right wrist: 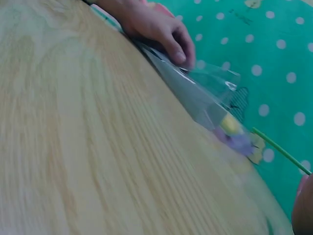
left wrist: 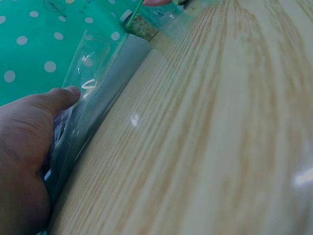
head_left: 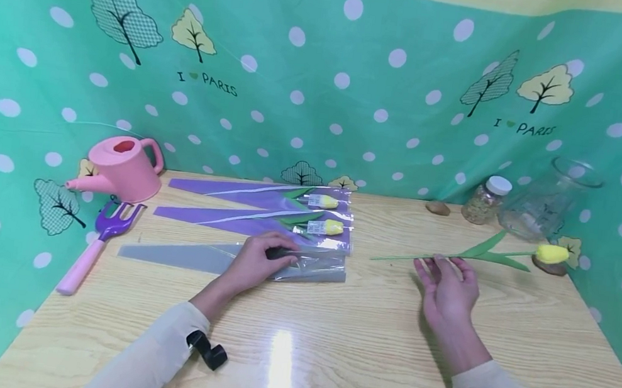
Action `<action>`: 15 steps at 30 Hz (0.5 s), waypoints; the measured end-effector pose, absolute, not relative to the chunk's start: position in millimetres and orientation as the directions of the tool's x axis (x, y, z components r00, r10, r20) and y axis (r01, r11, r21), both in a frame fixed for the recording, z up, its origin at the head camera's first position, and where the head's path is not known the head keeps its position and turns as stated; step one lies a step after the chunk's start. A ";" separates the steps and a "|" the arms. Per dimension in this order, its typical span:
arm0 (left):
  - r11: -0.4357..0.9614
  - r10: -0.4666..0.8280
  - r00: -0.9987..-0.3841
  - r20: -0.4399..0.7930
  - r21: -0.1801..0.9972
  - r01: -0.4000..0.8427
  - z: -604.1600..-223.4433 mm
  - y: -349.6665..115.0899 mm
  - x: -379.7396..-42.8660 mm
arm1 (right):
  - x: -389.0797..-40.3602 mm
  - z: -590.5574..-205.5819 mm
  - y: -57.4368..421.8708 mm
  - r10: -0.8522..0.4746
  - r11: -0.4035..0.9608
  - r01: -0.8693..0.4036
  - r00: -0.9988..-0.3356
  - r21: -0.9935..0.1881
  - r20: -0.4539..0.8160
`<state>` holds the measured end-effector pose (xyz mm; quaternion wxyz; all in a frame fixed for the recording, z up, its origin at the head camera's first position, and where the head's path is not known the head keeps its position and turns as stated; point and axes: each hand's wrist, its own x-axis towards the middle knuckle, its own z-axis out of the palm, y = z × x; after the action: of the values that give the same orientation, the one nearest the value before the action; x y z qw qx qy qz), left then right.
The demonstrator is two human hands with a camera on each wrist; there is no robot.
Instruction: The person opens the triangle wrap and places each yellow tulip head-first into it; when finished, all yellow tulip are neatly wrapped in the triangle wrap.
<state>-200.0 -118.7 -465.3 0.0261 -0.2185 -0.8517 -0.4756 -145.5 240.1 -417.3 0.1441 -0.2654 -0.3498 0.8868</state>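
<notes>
On the table lies a grey and clear flower sleeve [head_left: 179,257], its wide end toward the right. My left hand [head_left: 255,261] pinches the sleeve's clear top film near that end. In the left wrist view the thumb of my left hand [left wrist: 24,127] lies over the film, and the sleeve [left wrist: 115,73] stands slightly parted. An artificial yellow tulip [head_left: 552,255] with green leaves is in my right hand [head_left: 451,291], whose fingers pinch its stem. The bare stem end [right wrist: 281,151] points left toward the sleeve's mouth, apart from it.
Behind the sleeve lie two purple sleeves [head_left: 195,215] holding yellow tulips. At left are a pink watering can [head_left: 128,168] and a purple hand fork [head_left: 91,253]. A lidded jar [head_left: 483,202], a glass vase [head_left: 538,202] and brown stones [head_left: 437,208] stand at back right.
</notes>
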 end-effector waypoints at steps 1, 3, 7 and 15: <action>0.452 0.347 -0.903 0.251 0.799 0.396 -465.4 -118.8 -200.0 | -146.7 -419.3 233.8 0.441 -0.704 -0.062 -0.818 -0.707 -0.368; 0.451 0.348 -0.903 0.253 0.799 0.398 -465.7 -119.0 -200.4 | -148.8 -423.8 221.7 0.441 -0.680 -0.041 -0.821 -0.732 -0.363; 0.444 0.350 -0.900 0.259 0.800 0.403 -466.1 -119.0 -200.8 | -151.2 -431.9 200.8 0.430 -0.643 -0.011 -0.833 -0.766 -0.348; 0.445 0.351 -0.901 0.255 0.801 0.401 -466.2 -118.9 -200.7 | -151.2 -441.7 173.2 0.419 -0.611 0.021 -0.839 -0.792 -0.346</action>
<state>-200.7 -118.9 -466.2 0.0258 -0.2213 -0.8496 -0.4781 -151.2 173.2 -441.7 0.1159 -0.2587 -0.4257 0.8593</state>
